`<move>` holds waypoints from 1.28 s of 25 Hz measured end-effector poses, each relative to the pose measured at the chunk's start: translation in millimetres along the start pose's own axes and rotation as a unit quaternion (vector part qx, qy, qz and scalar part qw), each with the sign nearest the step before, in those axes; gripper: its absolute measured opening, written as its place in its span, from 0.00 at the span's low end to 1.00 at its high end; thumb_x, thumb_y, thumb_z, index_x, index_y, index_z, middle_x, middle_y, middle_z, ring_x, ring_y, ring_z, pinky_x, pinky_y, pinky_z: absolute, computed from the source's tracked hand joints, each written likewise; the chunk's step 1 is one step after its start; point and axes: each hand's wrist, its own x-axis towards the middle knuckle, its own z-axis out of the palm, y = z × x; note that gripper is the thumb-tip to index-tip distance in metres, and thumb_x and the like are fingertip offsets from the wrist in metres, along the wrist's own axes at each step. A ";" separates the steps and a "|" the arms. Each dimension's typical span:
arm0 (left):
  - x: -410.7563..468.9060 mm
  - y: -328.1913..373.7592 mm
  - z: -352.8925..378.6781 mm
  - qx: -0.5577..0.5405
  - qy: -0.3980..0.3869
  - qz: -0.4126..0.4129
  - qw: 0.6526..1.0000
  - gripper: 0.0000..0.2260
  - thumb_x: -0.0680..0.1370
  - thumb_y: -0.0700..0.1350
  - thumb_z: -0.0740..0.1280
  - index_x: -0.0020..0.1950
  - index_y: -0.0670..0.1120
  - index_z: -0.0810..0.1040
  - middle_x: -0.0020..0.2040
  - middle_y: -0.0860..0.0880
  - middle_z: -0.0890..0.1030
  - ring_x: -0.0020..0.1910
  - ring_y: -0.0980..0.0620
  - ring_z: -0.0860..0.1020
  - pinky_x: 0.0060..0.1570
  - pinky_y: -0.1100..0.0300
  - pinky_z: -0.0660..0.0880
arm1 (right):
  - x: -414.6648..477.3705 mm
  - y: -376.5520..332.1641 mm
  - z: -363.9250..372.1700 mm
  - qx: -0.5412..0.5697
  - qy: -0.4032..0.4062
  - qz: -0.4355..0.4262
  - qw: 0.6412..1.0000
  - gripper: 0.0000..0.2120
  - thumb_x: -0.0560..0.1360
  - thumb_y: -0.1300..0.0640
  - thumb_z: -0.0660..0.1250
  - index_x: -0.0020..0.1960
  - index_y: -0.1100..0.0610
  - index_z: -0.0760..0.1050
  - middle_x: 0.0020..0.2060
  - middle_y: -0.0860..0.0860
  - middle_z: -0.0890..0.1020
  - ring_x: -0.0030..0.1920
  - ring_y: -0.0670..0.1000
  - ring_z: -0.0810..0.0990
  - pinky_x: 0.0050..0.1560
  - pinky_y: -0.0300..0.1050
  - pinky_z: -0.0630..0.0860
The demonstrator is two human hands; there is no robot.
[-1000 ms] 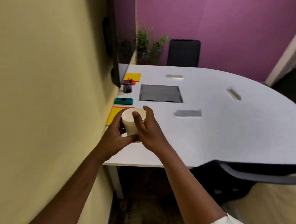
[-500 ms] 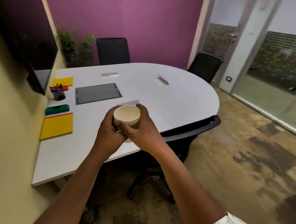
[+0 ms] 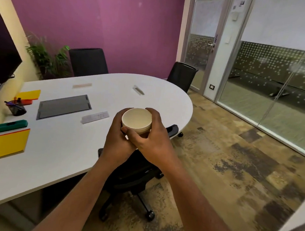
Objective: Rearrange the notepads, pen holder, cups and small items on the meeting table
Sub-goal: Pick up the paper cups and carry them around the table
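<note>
A stack of cream paper cups (image 3: 136, 120) is held upright in front of me, above the near right edge of the white meeting table (image 3: 59, 145). My left hand (image 3: 116, 140) wraps its left side and my right hand (image 3: 152, 142) wraps its right side and bottom. Along the table's left side lie a yellow notepad (image 3: 7, 144), a green eraser-like block (image 3: 12, 125), a dark pen holder (image 3: 17, 108) with pens, and a second yellow notepad (image 3: 29, 94) on a red one.
A grey cable hatch (image 3: 65, 105) sits mid-table, with a white card (image 3: 95, 117) beside it. A black office chair (image 3: 134, 177) is tucked below my hands. Two more chairs (image 3: 87, 61) stand at the far side. A wall screen (image 3: 0, 57) is left, glass doors (image 3: 259, 68) right.
My view has swung right, from the yellow wall toward the room. Both hands carried the cup stack from beside the near notepad rightward to the table's right edge.
</note>
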 end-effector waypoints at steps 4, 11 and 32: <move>10.5 1.9 53.4 0.000 0.001 -0.011 1.000 0.25 0.65 0.44 0.73 0.58 0.62 0.71 0.53 0.64 0.78 0.53 0.65 0.77 0.46 0.75 0.73 | 8.4 25.9 -44.6 0.001 0.007 0.008 1.000 0.37 0.62 0.31 0.69 0.65 0.41 0.58 0.55 0.39 0.73 0.54 0.35 0.73 0.48 0.26 0.70; 43.0 -14.4 118.2 0.000 -0.015 -0.037 0.999 0.24 0.63 0.45 0.73 0.55 0.63 0.73 0.51 0.62 0.80 0.51 0.64 0.79 0.44 0.74 0.74 | 36.9 73.1 -91.0 0.010 0.020 0.030 0.999 0.38 0.61 0.30 0.68 0.66 0.41 0.59 0.55 0.40 0.75 0.56 0.41 0.75 0.52 0.34 0.75; 279.1 -113.6 279.2 0.089 0.119 -0.043 0.988 0.27 0.67 0.38 0.76 0.55 0.64 0.70 0.50 0.69 0.77 0.50 0.70 0.76 0.43 0.80 0.69 | 306.0 236.6 -183.6 0.051 -0.076 0.011 0.996 0.37 0.61 0.32 0.71 0.65 0.39 0.60 0.53 0.34 0.74 0.54 0.35 0.74 0.53 0.35 0.76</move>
